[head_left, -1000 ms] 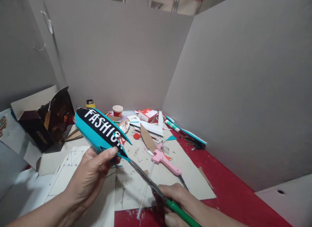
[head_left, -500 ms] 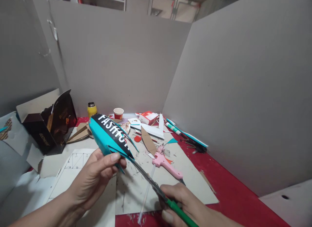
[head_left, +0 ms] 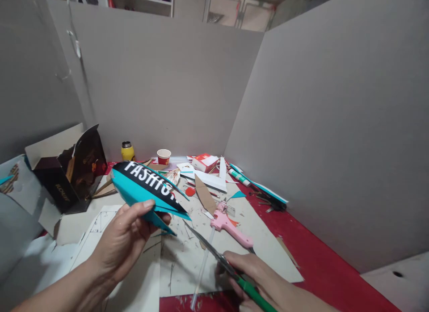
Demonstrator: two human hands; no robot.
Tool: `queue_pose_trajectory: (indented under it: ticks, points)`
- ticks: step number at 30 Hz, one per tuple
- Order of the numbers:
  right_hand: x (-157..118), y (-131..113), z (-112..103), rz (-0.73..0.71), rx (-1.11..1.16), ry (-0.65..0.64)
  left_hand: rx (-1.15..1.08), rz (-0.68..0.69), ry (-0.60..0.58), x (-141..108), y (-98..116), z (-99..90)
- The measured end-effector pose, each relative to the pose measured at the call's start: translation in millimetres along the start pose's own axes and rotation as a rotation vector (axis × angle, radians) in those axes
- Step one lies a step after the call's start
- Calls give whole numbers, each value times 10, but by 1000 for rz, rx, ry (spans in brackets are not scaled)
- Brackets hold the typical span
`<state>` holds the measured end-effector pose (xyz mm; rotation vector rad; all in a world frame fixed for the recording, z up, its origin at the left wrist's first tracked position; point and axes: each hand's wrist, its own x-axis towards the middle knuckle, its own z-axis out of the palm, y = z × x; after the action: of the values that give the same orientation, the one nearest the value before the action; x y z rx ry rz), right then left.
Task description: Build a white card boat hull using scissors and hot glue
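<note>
As right hand [head_left: 256,276] grips scissors [head_left: 212,250], red tabletop [head_left: 321,258] — pale board [head_left: 268,258], grey panels [head_left: 161,79]

Table [head_left: 321,263]: red, partly covered by a pale board [head_left: 264,263]
Board: pink glue gun [head_left: 231,229], brown card [head_left: 205,193], red disc [head_left: 190,192], teal scrap [head_left: 238,194]
Far side: yellow bottle [head_left: 127,152], cup [head_left: 164,158]
Right side: green-white tube [head_left: 239,177]
Left side: dark box [head_left: 72,182], drawing sheet [head_left: 103,221]

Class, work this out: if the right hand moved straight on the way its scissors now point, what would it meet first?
Probably the teal-and-black card piece in the left hand: its edge lies just beyond the tip of the scissors, though depth is unclear.
</note>
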<state>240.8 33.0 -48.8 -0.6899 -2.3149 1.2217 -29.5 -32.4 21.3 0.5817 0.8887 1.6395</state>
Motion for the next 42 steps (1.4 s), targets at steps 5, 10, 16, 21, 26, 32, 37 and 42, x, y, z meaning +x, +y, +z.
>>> queue_pose_trajectory:
  ticks: [5,10,16,21,26,32,37,42]
  points:
    - [100,-60,33,17,345,107,42,77,-47,-16,9,-9]
    - [470,-325,165,-190,643,345,90,23,-102,-52,-115,9]
    - [790,-439,330,-281,555,469,117,-3,-194,-77,-235,43]
    - [842,-481,245,-303,429,506,178,-56,-223,-61,-255,30]
    - [895,-607,-206,-334,148,409,496,-314,-277,-66,-283,31]
    - [915,-869,-654,-308,-85,174,1074,49,-433,-340,-67,60]
    - [956,-1070,-531,-325,-223,-142,1200,627,-123,-418,80,70]
    - [1082,-1116,-334,-481,-316,-252,1168,357,-129,-307,23,67]
